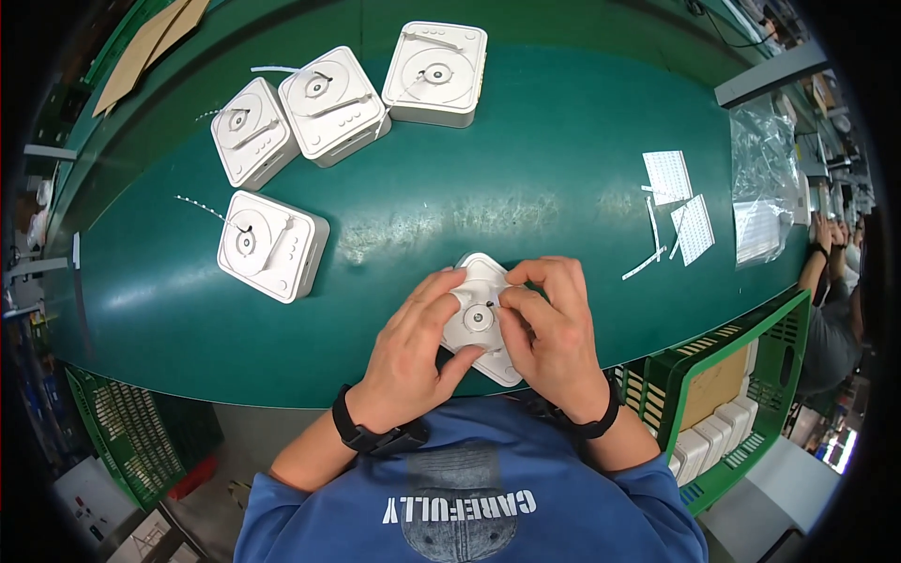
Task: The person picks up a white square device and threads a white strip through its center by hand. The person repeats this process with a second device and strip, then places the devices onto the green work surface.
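A small white box shaped like a record player (480, 333) lies at the near edge of the green table, with a round disc and hub on its top. My left hand (404, 349) is closed round its left side, thumb at the near part and fingers at the far part. On the right, my right hand (561, 333) has its thumb and forefinger pinched together just beside the hub. What they pinch is too small and too covered to name. A similar white record player (272, 246) stands to the left, a thin dotted strip sticking out from its hub.
Several more white record players (435, 75) stand at the back left. Label sheets (694, 230) and loose strips (654, 220) lie right, near a clear plastic bag (762, 178). A green crate (671, 394) holds white boxes; another crate (122, 427) stands left. A co-worker's hands (826, 235) show far right.
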{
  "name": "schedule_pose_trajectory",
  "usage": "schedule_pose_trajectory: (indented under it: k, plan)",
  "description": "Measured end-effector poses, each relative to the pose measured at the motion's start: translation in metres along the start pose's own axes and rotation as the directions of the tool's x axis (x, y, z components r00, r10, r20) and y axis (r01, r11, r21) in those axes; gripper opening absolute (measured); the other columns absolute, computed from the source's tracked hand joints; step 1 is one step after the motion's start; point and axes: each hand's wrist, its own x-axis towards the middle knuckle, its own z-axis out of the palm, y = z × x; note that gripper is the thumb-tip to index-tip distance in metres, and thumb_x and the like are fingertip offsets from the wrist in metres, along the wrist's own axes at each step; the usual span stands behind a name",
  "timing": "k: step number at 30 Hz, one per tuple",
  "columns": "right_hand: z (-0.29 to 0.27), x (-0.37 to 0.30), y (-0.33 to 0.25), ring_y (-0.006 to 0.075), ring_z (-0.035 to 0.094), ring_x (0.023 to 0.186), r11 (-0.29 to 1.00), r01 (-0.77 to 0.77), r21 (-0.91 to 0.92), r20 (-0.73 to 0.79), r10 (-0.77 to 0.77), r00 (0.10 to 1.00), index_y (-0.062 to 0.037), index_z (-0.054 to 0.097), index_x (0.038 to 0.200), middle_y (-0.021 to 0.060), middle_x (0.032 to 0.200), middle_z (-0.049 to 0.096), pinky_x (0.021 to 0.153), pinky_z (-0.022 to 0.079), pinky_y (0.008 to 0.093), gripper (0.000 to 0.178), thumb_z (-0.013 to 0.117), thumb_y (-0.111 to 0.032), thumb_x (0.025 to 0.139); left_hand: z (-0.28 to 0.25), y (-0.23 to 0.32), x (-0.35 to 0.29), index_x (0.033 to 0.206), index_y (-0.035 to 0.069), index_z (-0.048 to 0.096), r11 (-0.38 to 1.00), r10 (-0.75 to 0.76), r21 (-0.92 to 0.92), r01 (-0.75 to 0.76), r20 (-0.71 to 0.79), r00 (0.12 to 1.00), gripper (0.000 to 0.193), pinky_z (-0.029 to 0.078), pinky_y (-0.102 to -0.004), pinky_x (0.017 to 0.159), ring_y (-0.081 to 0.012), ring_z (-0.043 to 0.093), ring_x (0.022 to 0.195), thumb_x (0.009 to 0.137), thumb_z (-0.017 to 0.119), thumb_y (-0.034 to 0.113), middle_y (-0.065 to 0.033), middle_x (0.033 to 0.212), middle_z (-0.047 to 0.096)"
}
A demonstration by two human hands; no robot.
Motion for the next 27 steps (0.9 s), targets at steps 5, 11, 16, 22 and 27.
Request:
schedule_pose_trajectory:
  k: [5, 11, 16, 22, 27]
  plan:
    - [0.0, -0.001, 0.004, 0.0369, 0.065, 0.107, 0.999, 0.007, 0.049, 0.074, -0.01, 0.997, 0.0026, 0.072, 0.1, 0.0138, 0.115, 0.067, 0.088, 0.057, 0.0437, 0.021, 0.08, 0.007, 0.081, -0.001, -0.003, -0.001, 0.138, 0.0, 0.05, 0.999, 0.011, -0.052, -0.009, 0.038, 0.999, 0.063, 0.054, -0.0537, 0.111, -0.0504, 0.057, 0.144, 0.087, 0.087, 0.007, -0.0253, 0.157, 0.055]
    - [0.002, -0.004, 0.009, 0.0372, 0.065, 0.109, 0.996, -0.013, 0.084, 0.062, 0.007, 0.998, 0.003, 0.07, 0.102, 0.0145, 0.116, 0.067, 0.088, 0.057, 0.0446, 0.025, 0.079, 0.01, 0.08, 0.0, -0.004, 0.002, 0.138, 0.0, 0.05, 0.997, -0.002, -0.075, 0.003, 0.018, 1.0, 0.065, 0.054, -0.0531, 0.111, -0.0484, 0.059, 0.142, 0.086, 0.088, 0.007, -0.025, 0.157, 0.056]
    - [-0.004, -0.003, 0.008, 0.0356, 0.065, 0.109, 0.999, -0.028, 0.041, 0.115, 0.023, 0.993, 0.0005, 0.069, 0.102, 0.0146, 0.117, 0.068, 0.09, 0.055, 0.0436, 0.026, 0.078, 0.01, 0.08, 0.001, -0.004, 0.001, 0.14, 0.001, 0.049, 0.996, -0.007, -0.084, 0.007, 0.009, 1.0, 0.07, 0.055, -0.0525, 0.112, -0.048, 0.06, 0.142, 0.083, 0.09, 0.005, -0.0253, 0.156, 0.058]
    - [-0.01, 0.004, 0.003, 0.0362, 0.064, 0.11, 0.999, -0.028, 0.02, 0.182, 0.024, 0.983, -0.0003, 0.069, 0.102, 0.015, 0.119, 0.067, 0.091, 0.055, 0.0444, 0.026, 0.078, 0.01, 0.08, 0.001, -0.007, 0.0, 0.141, 0.001, 0.049, 0.996, -0.004, -0.087, 0.004, -0.002, 1.0, 0.072, 0.055, -0.0521, 0.112, -0.0479, 0.06, 0.142, 0.082, 0.091, 0.003, -0.025, 0.156, 0.059]
    - [0.002, 0.003, 0.007, 0.0384, 0.064, 0.113, 1.0, 0.016, 0.022, 0.136, -0.019, 0.99, 0.0014, 0.068, 0.102, 0.0155, 0.121, 0.066, 0.093, 0.056, 0.046, 0.024, 0.078, 0.009, 0.081, 0.002, -0.007, 0.001, 0.141, 0.001, 0.049, 0.996, -0.01, -0.091, 0.01, 0.0, 1.0, 0.073, 0.055, -0.0518, 0.112, -0.0474, 0.061, 0.142, 0.081, 0.091, 0.004, -0.0249, 0.155, 0.06]
